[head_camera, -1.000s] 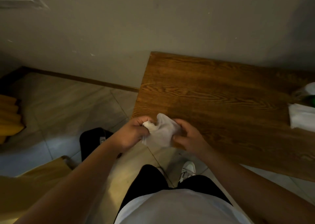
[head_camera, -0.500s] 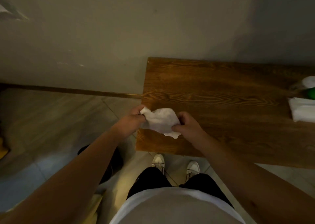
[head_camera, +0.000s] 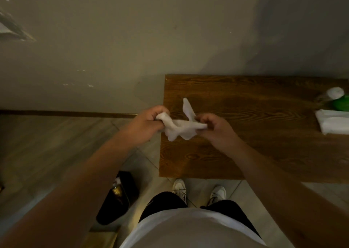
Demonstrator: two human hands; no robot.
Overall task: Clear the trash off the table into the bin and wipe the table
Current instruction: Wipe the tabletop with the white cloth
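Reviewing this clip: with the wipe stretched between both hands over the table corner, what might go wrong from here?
1. The wipe is only pinched at its ends by the left hand and right hand; the thin sheet may tear or slip from either grip.
2. Wiping rightward might knock the green bottle or drag the folded tissue.
3. The bin stands close to the feet and might be kicked.

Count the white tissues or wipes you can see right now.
2. One wipe is stretched between the left hand and right hand; a folded tissue stack lies on the table at the right edge, partly cropped.
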